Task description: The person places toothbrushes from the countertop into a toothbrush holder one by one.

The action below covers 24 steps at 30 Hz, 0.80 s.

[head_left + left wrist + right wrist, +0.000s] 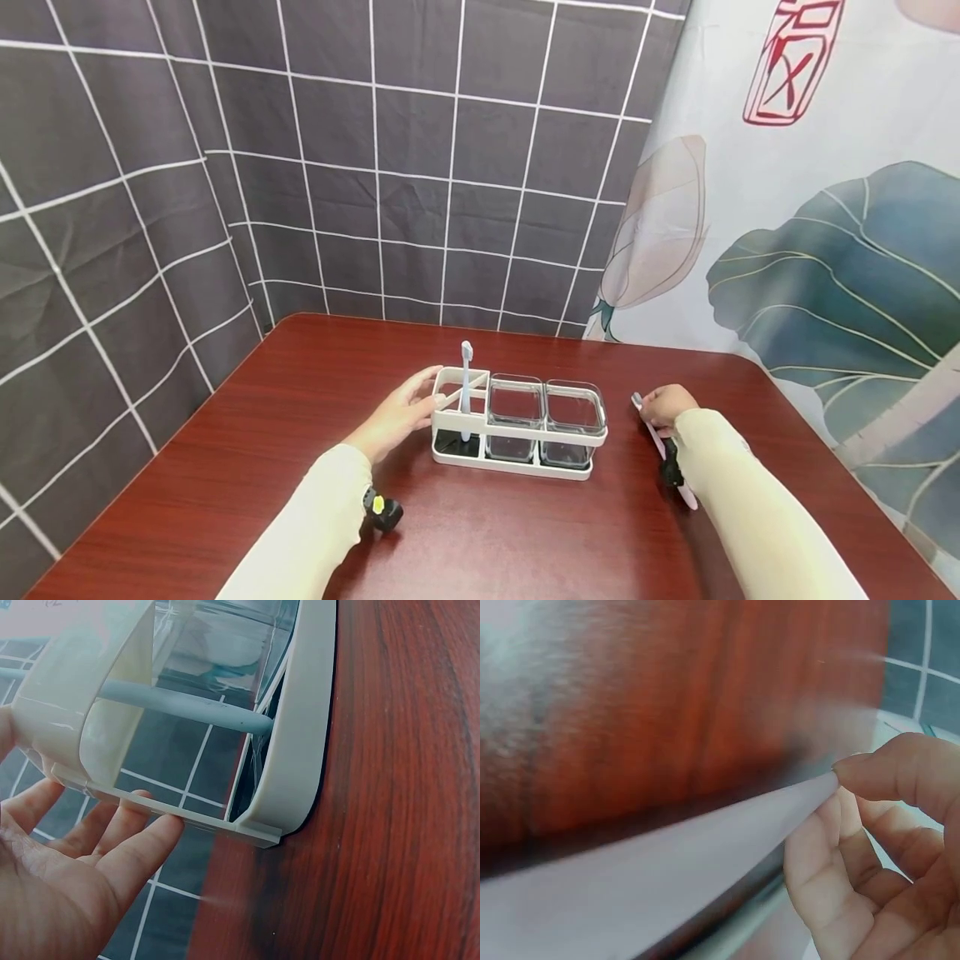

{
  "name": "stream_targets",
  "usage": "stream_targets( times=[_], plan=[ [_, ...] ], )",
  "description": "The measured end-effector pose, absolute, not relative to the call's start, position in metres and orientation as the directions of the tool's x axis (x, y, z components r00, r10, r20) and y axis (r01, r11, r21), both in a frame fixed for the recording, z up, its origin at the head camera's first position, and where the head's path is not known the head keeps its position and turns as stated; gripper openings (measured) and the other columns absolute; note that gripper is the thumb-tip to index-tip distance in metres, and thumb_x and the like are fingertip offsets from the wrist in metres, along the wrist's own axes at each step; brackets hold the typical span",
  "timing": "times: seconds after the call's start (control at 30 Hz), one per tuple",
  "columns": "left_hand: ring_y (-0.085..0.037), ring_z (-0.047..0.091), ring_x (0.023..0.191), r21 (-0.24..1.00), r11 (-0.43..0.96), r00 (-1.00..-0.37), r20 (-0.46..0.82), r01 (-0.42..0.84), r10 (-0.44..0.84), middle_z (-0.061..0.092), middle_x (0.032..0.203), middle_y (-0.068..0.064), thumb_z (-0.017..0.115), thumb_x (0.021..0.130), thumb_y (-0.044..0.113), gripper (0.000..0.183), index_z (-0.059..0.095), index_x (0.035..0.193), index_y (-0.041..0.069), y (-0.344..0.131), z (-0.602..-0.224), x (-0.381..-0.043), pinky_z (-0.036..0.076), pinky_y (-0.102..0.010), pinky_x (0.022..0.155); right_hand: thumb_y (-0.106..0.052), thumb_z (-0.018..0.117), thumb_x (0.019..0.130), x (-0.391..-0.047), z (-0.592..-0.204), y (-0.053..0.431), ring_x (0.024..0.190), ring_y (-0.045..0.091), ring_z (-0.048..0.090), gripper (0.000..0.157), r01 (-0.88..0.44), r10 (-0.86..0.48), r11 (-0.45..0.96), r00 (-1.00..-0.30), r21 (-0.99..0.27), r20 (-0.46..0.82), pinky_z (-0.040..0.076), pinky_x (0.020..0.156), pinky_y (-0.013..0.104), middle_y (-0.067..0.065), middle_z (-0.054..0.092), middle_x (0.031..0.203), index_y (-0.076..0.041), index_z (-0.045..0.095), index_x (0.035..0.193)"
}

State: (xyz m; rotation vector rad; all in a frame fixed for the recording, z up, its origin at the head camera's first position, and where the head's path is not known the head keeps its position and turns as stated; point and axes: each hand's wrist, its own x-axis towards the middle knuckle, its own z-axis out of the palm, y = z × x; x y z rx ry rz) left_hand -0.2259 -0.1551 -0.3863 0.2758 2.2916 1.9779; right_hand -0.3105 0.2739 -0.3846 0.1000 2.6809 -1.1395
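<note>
A white toothbrush holder (517, 471) stands on the table with two clear square cups (516, 400) in it. A light blue toothbrush (466, 379) stands upright in its left, divided section. My left hand (401, 414) holds the holder's left end; in the left wrist view the fingertips (169, 825) touch its side strip and the thumb lies at the upper band. To the right of the holder, my right hand (667, 406) pinches a pale pink toothbrush (689, 497) near its head, between thumb and fingers. Its handle slants back toward me under the wrist.
The dark red wooden table (480, 542) has a grey grid-patterned cloth (420, 208) behind it and on the left. A white cloth with leaf prints (840, 275) hangs at the right. Black wrist cameras (384, 510) sit on both wrists.
</note>
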Motion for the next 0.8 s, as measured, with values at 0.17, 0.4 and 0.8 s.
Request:
stream_targets(
  times=[0.17, 0.4, 0.8],
  plan=[
    [-0.037, 0.050, 0.125, 0.987, 0.140, -0.977, 0.047, 0.077, 0.206, 0.036, 0.148, -0.024, 0.057, 0.097, 0.015, 0.057, 0.034, 0.149, 0.012, -0.156, -0.384, -0.225, 0.045, -0.048, 0.101, 0.001, 0.055, 0.082, -0.312, -0.373, 0.275, 0.061, 0.011, 0.053, 0.033, 0.167, -0.026, 0.621, -0.972, -0.766, -0.234, 0.056, 0.062, 0.032, 0.007, 0.058, 0.080, 0.016, 0.055, 0.110],
    [-0.037, 0.049, 0.126, 0.988, 0.142, -0.978, 0.029, 0.060, 0.208, 0.036, 0.147, -0.025, 0.056, 0.097, 0.015, 0.057, 0.033, 0.149, 0.011, -0.155, -0.384, -0.224, 0.045, -0.047, 0.102, 0.001, 0.053, 0.083, -0.306, -0.358, 0.270, 0.058, 0.008, 0.051, 0.037, 0.164, -0.041, 0.560, -0.973, -0.812, -0.226, 0.054, 0.063, 0.029, 0.001, 0.058, 0.073, 0.018, 0.050, 0.116],
    [-0.037, 0.049, 0.126, 0.989, 0.136, -0.978, 0.033, 0.063, 0.207, 0.036, 0.147, -0.026, 0.056, 0.097, 0.015, 0.057, 0.034, 0.149, 0.012, -0.154, -0.385, -0.223, 0.044, -0.049, 0.102, -0.002, 0.054, 0.088, -0.301, -0.333, 0.263, 0.069, 0.008, 0.056, 0.032, 0.106, -0.056, 0.471, -0.987, -0.876, -0.150, 0.054, 0.063, 0.026, -0.003, 0.060, 0.077, 0.014, 0.051, 0.115]
  ],
)
